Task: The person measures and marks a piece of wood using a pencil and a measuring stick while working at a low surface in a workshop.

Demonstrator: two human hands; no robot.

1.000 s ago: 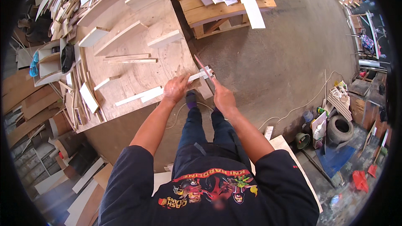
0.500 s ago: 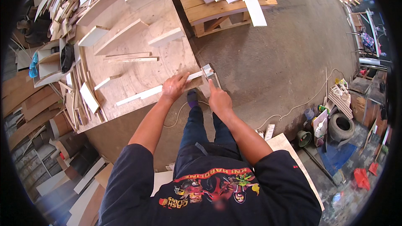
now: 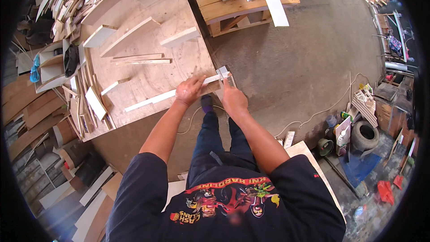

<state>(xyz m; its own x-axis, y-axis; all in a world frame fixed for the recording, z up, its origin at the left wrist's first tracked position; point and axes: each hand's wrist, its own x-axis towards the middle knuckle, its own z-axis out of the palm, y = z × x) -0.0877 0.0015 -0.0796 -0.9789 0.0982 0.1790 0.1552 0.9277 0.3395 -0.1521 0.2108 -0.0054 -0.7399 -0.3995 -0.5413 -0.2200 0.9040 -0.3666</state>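
A long narrow white wooden strip (image 3: 154, 99) lies along the near edge of the plywood table, its right end reaching past the table's right corner. My left hand (image 3: 190, 90) is closed over the strip near that corner, pressing it down. At the right end of the strip, my right hand (image 3: 234, 100) is closed on a thin-bladed hand tool (image 3: 221, 74), seemingly a saw, with its index finger stretched forward. The blade crosses the strip; the handle is hidden in my hand. A small pale board (image 3: 218, 92) shows beneath, between my hands.
Several loose wood pieces lie on the plywood table (image 3: 148, 78), with offcuts heaped (image 3: 74, 13) at its far left. Beyond stands a wooden pallet (image 3: 215, 11) with white boards. A cable (image 3: 309, 118) crosses the floor towards a tyre (image 3: 364, 135) at right.
My right hand and the blade have shifted slightly against the strip. My left hand stays on the strip. The whole view has moved a little.
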